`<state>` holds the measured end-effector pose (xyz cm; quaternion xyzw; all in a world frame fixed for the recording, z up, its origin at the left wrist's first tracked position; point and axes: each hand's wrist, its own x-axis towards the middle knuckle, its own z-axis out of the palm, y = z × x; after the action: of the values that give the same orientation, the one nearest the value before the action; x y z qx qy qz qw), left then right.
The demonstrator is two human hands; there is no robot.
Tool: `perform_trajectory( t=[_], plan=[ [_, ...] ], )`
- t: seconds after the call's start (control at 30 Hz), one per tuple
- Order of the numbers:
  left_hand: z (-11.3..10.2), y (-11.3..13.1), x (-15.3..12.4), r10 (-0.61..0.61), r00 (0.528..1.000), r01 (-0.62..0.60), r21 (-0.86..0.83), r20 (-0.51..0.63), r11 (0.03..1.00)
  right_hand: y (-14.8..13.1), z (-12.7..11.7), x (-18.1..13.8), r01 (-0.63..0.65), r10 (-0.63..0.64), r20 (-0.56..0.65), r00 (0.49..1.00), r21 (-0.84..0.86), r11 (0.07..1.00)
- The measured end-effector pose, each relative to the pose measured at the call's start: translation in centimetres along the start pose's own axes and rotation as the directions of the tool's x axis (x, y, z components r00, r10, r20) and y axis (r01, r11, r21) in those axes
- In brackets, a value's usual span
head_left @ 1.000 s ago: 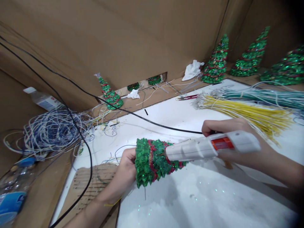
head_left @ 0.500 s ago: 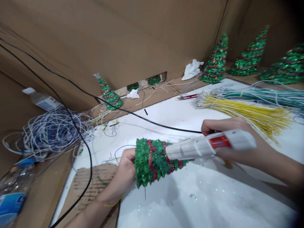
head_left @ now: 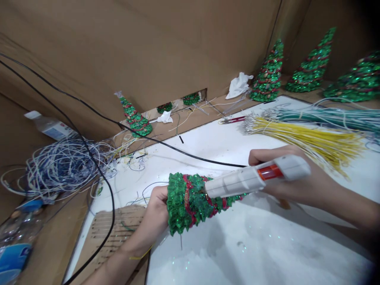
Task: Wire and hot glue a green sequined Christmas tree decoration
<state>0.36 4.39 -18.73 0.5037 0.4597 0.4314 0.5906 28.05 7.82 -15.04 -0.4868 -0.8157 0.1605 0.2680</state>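
Note:
A small green glitter Christmas tree (head_left: pixel 181 209) with red garland lies on its side above the white board, its tip pointing right. My left hand (head_left: pixel 159 204) grips it at the base, and the fingers are partly hidden behind it. In my right hand (head_left: pixel 285 170) is a white glue gun (head_left: pixel 237 183) with a red window on its side. Its nozzle meets the tree's side near the garland. From the gun's far side a black cord (head_left: pixel 190 152) runs off to the left.
Finished-looking trees (head_left: pixel 268 75) stand along the back ledge. A yellow wire bundle (head_left: pixel 314 138) and a green one (head_left: pixel 326 118) lie at right, near red-handled snips (head_left: pixel 233 120). At left are tangled white wires (head_left: pixel 62 170), plastic bottles (head_left: pixel 13 253) and a striped cardboard piece (head_left: pixel 113 229).
The glue gun's rear end has swung slightly left and up with my right hand, while its nozzle stays at the tree. The tree is almost unmoved, and the view has shifted slightly.

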Motion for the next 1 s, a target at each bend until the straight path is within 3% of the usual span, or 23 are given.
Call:
perform_trajectory(
  t=[0.3,0.6,0.8,1.0],
  plan=[
    [-0.38,-0.43,-0.33,0.076,0.974,-0.059,0.085,-0.212,0.995,0.21,0.14,0.20,0.081,-0.081,-0.024,0.996,0.006,0.997],
    [-0.32,-0.36,-0.29,0.049,0.978,-0.030,0.097,-0.203,0.995,-0.07,-0.03,0.25,0.073,-0.073,-0.009,0.997,0.000,0.997],
    [-0.22,-0.26,-0.10,0.020,0.995,-0.009,0.112,-0.097,0.994,-0.10,-0.09,0.22,0.051,-0.051,0.002,0.999,0.000,0.999],
    [-0.43,-0.51,-0.15,0.046,0.983,-0.026,0.113,-0.178,0.993,0.04,-0.04,0.26,0.068,-0.068,-0.016,0.998,0.010,0.998]
  ],
)
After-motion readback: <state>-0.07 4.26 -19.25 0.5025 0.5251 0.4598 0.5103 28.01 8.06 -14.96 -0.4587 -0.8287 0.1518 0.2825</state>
